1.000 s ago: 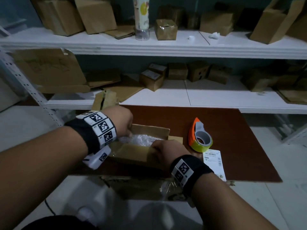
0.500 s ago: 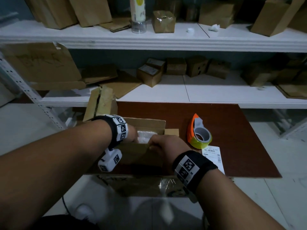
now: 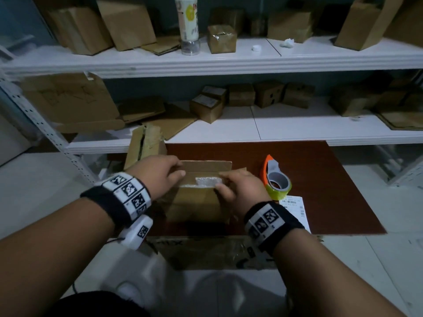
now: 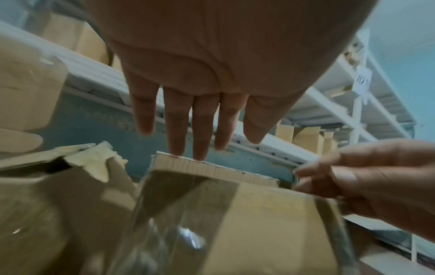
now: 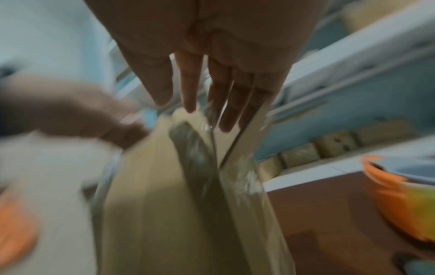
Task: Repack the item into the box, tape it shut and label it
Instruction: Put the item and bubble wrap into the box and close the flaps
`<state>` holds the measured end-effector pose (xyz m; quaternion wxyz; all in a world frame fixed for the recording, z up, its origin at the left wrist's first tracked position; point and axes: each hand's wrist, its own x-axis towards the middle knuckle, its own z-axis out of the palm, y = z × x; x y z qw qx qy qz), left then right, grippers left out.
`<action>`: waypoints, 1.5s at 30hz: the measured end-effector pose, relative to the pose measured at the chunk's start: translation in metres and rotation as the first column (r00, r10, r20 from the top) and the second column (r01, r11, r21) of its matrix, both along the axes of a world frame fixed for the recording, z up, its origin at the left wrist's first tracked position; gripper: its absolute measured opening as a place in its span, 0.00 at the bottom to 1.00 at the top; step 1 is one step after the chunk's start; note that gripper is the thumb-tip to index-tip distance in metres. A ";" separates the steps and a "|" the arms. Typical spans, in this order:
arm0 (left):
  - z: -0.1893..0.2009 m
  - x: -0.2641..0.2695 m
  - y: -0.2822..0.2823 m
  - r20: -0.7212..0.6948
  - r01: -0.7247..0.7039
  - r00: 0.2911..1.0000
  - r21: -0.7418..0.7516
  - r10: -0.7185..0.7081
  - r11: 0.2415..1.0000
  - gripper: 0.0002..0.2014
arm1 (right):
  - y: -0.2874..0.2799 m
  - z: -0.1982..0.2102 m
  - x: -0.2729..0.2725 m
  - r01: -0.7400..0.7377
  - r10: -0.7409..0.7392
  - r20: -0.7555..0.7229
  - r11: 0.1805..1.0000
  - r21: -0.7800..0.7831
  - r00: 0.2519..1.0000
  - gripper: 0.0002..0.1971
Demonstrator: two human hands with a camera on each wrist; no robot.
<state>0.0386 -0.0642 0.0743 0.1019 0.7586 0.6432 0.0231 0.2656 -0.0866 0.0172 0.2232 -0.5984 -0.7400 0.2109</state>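
Shelving (image 3: 229, 62) at far left and behind carries cardboard cartons; no carton print is legible to us. Our left hand (image 3: 158, 173), fingers straight and together, presses the far flap of the box (image 3: 196, 202), which sits on the brown board (image 3: 320, 179). Bubble-wrapped item (image 3: 207, 181) shows through the gap between the flaps. Our right hand (image 3: 242, 191) presses the box's right side, fingers straight. Just right of it: orange tape dispenser (image 3: 274, 179), then label (image 3: 295, 208) flat on the board, barcode visible, text too small to read.
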 end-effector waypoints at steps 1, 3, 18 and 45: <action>-0.001 -0.002 -0.010 0.028 -0.009 1.000 0.025 0.008 1.000 0.19 | -0.004 0.001 0.006 0.065 -0.064 -0.085 0.998 0.010 0.994 0.20; -0.006 -0.004 -0.027 0.114 -0.063 0.992 0.069 0.055 0.996 0.22 | -0.011 0.002 0.018 0.190 -0.182 -0.221 0.982 0.015 0.958 0.17; -0.053 0.040 -0.104 0.332 -0.175 0.935 0.131 0.123 0.976 0.28 | -0.077 -0.080 0.112 0.589 -0.631 -0.563 0.755 -0.287 0.534 0.10; -0.080 0.051 -0.063 -0.010 0.031 0.999 0.005 -0.030 1.000 0.33 | -0.071 -0.062 0.062 -0.002 -0.152 -0.603 0.969 -0.247 0.783 0.36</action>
